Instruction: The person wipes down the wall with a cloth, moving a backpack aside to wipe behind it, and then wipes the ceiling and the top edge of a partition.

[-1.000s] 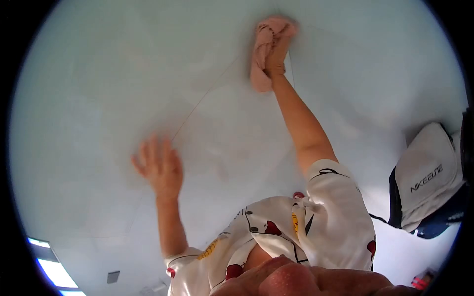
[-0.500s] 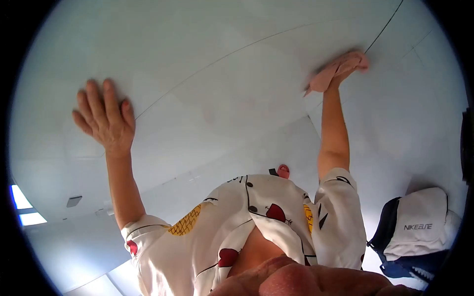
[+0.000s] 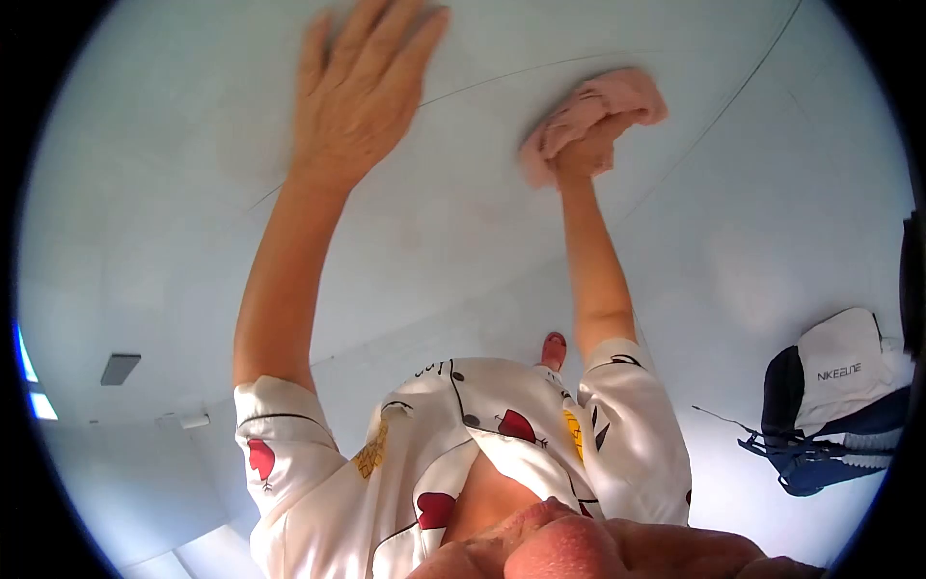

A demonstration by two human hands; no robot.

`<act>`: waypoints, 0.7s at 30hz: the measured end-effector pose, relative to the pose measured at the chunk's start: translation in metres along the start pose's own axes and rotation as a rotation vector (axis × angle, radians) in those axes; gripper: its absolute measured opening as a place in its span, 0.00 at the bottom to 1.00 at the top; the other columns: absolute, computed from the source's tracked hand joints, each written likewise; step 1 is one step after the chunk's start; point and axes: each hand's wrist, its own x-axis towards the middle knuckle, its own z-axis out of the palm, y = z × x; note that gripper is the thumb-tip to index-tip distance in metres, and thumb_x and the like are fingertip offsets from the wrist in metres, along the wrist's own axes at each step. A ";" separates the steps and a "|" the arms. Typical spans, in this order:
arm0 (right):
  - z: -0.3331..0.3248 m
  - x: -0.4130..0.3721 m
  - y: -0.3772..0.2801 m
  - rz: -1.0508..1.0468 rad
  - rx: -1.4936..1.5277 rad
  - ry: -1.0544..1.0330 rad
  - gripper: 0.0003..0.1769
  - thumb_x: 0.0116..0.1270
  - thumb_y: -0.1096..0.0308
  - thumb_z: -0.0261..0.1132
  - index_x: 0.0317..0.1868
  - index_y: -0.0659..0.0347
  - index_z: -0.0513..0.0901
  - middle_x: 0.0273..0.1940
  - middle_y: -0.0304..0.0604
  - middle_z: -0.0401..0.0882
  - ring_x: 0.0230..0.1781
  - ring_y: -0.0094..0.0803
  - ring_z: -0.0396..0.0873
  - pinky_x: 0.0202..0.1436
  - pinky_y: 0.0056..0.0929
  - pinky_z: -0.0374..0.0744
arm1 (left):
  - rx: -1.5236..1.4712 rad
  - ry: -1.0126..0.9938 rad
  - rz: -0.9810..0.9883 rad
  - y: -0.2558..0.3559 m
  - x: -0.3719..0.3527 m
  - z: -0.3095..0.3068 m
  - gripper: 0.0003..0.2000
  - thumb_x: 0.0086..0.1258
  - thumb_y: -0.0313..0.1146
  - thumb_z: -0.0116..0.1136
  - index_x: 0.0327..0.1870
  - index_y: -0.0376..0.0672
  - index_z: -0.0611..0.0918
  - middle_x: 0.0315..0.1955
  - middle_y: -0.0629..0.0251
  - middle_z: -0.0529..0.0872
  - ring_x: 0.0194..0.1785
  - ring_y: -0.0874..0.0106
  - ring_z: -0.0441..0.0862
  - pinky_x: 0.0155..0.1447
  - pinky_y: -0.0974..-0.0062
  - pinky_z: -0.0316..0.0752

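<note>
My right hand (image 3: 590,150) is closed around a bunched pink cloth (image 3: 617,92), which lies against a wide pale glossy surface (image 3: 463,193). Folds of the cloth hide most of the fingers. On the other side, my left hand (image 3: 357,96) is held out over the same surface with its back toward me. Its fingers are stretched and slightly spread, holding nothing, and the fingertips reach the top edge of the view. A thin dark seam runs across the surface between the two hands.
A grey and navy backpack (image 3: 839,372) with dark straps rests at the right. A foot in a red slipper (image 3: 553,351) shows just past my shirt. At far left are a small grey rectangular object (image 3: 121,369) and a small white box (image 3: 195,420), near bright window light.
My left hand has moved right and up in the view and looks larger, nearer the camera. My right hand has moved left with the pink cloth. The backpack sits farther right and higher.
</note>
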 end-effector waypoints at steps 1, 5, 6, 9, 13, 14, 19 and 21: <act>-0.002 -0.016 0.012 0.002 -0.047 -0.050 0.23 0.77 0.46 0.54 0.52 0.59 0.72 0.41 0.33 0.76 0.41 0.26 0.75 0.45 0.27 0.76 | -0.062 -0.038 0.031 0.000 0.001 -0.005 0.20 0.73 0.32 0.56 0.66 0.51 0.79 0.69 0.64 0.76 0.74 0.63 0.69 0.76 0.52 0.56; 0.006 -0.103 0.097 -0.477 -0.489 -0.331 0.16 0.69 0.55 0.62 0.40 0.60 0.75 0.32 0.35 0.76 0.32 0.29 0.76 0.34 0.30 0.75 | -0.178 -0.058 0.064 -0.011 -0.013 -0.017 0.20 0.73 0.31 0.54 0.65 0.47 0.78 0.69 0.61 0.75 0.74 0.61 0.69 0.75 0.52 0.58; 0.006 -0.120 0.116 -0.607 -0.578 -0.400 0.14 0.67 0.57 0.64 0.39 0.60 0.75 0.32 0.37 0.76 0.32 0.30 0.76 0.33 0.31 0.74 | -0.184 -0.034 0.048 -0.008 -0.023 -0.011 0.19 0.72 0.30 0.56 0.64 0.50 0.80 0.69 0.66 0.76 0.74 0.65 0.70 0.76 0.52 0.57; 0.018 -0.198 0.147 -0.462 -0.573 -0.581 0.16 0.58 0.59 0.67 0.41 0.60 0.76 0.34 0.41 0.78 0.38 0.39 0.78 0.41 0.40 0.75 | -0.176 -0.082 0.029 -0.026 -0.060 -0.022 0.19 0.72 0.29 0.56 0.64 0.53 0.81 0.70 0.71 0.76 0.74 0.69 0.69 0.77 0.52 0.56; 0.043 -0.283 0.187 -0.839 -0.412 -0.543 0.24 0.59 0.56 0.64 0.53 0.61 0.77 0.51 0.52 0.75 0.56 0.57 0.68 0.60 0.60 0.62 | -0.089 -0.232 0.044 -0.069 -0.111 -0.053 0.20 0.73 0.30 0.54 0.65 0.52 0.80 0.72 0.70 0.74 0.76 0.68 0.68 0.78 0.51 0.55; 0.050 -0.290 0.192 -0.942 -0.377 -0.501 0.27 0.59 0.55 0.63 0.55 0.62 0.78 0.55 0.55 0.74 0.60 0.61 0.65 0.65 0.65 0.58 | -0.062 -0.248 0.045 -0.078 -0.118 -0.055 0.20 0.74 0.30 0.54 0.66 0.53 0.79 0.72 0.71 0.73 0.76 0.67 0.67 0.78 0.51 0.54; 0.047 -0.283 0.167 -0.889 -0.549 -0.537 0.32 0.64 0.58 0.62 0.66 0.63 0.71 0.68 0.61 0.62 0.72 0.65 0.54 0.75 0.64 0.52 | 0.023 -0.232 0.112 -0.097 -0.123 -0.046 0.21 0.77 0.34 0.53 0.70 0.55 0.76 0.74 0.73 0.70 0.77 0.67 0.65 0.79 0.53 0.52; 0.049 -0.270 0.156 -0.807 -0.448 -0.466 0.31 0.65 0.60 0.62 0.67 0.64 0.71 0.70 0.60 0.62 0.73 0.64 0.53 0.77 0.60 0.53 | 0.105 -0.226 0.130 -0.105 -0.132 -0.041 0.21 0.78 0.36 0.53 0.71 0.56 0.76 0.75 0.73 0.70 0.77 0.68 0.65 0.79 0.54 0.52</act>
